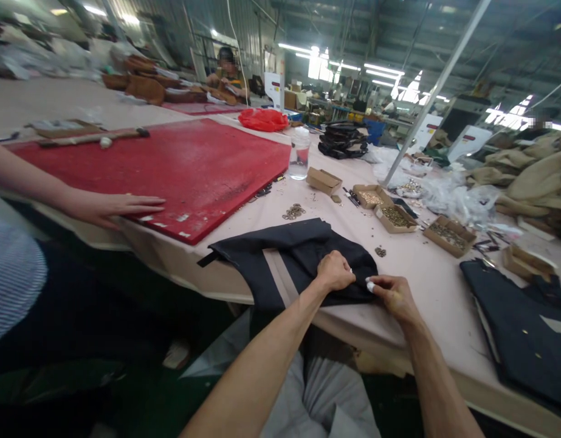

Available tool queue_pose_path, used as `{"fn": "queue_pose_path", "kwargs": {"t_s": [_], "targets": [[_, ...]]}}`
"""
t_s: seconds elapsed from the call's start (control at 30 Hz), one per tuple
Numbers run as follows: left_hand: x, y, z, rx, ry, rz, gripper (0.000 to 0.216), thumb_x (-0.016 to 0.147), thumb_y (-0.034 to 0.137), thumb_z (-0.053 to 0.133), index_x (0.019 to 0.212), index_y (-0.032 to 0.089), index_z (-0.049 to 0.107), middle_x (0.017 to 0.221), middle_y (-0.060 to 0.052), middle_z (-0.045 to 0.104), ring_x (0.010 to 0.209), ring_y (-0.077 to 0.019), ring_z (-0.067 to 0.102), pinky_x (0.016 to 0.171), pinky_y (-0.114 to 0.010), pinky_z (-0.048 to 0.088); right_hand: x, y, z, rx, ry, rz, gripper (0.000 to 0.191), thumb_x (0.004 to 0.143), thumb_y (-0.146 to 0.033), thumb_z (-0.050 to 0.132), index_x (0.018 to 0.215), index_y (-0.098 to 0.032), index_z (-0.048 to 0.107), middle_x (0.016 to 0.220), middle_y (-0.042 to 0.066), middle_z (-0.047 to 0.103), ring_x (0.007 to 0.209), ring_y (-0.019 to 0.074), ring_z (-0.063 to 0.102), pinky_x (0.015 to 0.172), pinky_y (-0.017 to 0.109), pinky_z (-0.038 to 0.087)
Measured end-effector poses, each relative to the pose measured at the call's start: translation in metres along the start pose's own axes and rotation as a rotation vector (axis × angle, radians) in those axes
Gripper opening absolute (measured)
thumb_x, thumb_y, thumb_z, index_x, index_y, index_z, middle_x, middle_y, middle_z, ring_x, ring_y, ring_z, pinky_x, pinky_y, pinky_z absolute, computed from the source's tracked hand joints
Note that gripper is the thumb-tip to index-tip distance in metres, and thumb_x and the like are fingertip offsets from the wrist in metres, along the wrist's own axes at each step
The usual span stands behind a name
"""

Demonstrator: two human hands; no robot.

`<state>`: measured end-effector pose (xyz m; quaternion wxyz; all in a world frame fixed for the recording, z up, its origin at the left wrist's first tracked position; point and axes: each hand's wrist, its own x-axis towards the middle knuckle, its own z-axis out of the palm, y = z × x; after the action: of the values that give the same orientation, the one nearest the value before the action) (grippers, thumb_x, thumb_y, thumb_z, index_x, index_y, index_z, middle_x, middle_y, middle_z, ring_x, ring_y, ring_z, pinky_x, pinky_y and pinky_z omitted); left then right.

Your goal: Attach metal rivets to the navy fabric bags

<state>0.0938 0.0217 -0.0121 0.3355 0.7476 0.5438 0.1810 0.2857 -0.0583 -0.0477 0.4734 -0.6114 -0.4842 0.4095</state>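
Observation:
A dark navy fabric piece (289,255) with a pale strip lies at the near edge of the pale worktable (412,267). My left hand (335,271) is closed in a fist on top of the fabric's right part. My right hand (393,295) pinches the fabric's right edge, and its thumb tip is wrapped in white tape. The two hands sit close together, almost touching. Whether a small metal part is between the fingers cannot be seen.
A co-worker's hand (111,205) rests flat on a red cutting board (157,167) at left. Cardboard boxes of small metal fittings (394,218), loose rings (293,212), a plastic bottle (299,153), another navy piece (521,331) at right and stacked dark fabric (343,140) lie around.

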Motion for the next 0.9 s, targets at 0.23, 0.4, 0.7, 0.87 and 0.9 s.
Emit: {"fn": "queue_pose_path", "kwargs": {"t_s": [0.23,0.4,0.7,0.87,0.9], "targets": [[0.002,-0.005,0.002,-0.006,0.003,-0.013,0.019,0.058,0.026,0.068,0.074,0.022,0.077,0.077,-0.004,0.074,0.076,-0.0189,0.068,0.067,-0.025,0.052,-0.004,-0.003,0.001,0.077,0.026,0.115,0.046,0.059,-0.037,0.081,0.095,-0.008,0.078,0.053,0.002,0.061,0.044,0.0087,0.041,0.044,0.023,0.026],[0.002,-0.009,0.004,-0.033,0.009,-0.001,0.018,0.058,0.026,0.068,0.073,0.023,0.077,0.074,-0.004,0.073,0.074,-0.0185,0.067,0.065,-0.025,0.051,-0.007,-0.008,0.005,0.010,0.004,0.095,0.046,0.066,-0.038,0.077,0.100,-0.007,0.076,0.050,-0.001,0.055,0.043,0.0074,0.035,0.044,0.023,0.021],[-0.002,-0.006,0.002,-0.053,0.012,-0.017,0.016,0.058,0.026,0.069,0.071,0.022,0.077,0.074,-0.004,0.073,0.074,-0.0186,0.067,0.065,-0.024,0.051,0.005,-0.002,0.009,-0.192,-0.105,-0.010,0.037,0.072,-0.043,0.071,0.089,-0.010,0.078,0.072,0.006,0.070,0.061,0.0158,0.055,0.056,0.026,0.039],[-0.003,-0.007,0.001,-0.063,0.007,-0.024,0.016,0.059,0.027,0.069,0.072,0.022,0.077,0.073,-0.003,0.073,0.074,-0.0174,0.068,0.067,-0.023,0.051,0.009,0.002,0.013,-0.270,-0.109,-0.053,0.037,0.075,-0.044,0.067,0.090,-0.011,0.077,0.068,0.004,0.068,0.058,0.0152,0.053,0.053,0.025,0.037],[-0.003,-0.007,0.001,-0.063,0.006,-0.021,0.016,0.059,0.027,0.069,0.073,0.022,0.077,0.074,-0.003,0.073,0.074,-0.0173,0.068,0.067,-0.023,0.051,0.009,0.001,0.015,-0.279,-0.108,-0.056,0.038,0.075,-0.044,0.067,0.090,-0.011,0.077,0.066,0.004,0.066,0.056,0.0147,0.052,0.052,0.025,0.036]]}}
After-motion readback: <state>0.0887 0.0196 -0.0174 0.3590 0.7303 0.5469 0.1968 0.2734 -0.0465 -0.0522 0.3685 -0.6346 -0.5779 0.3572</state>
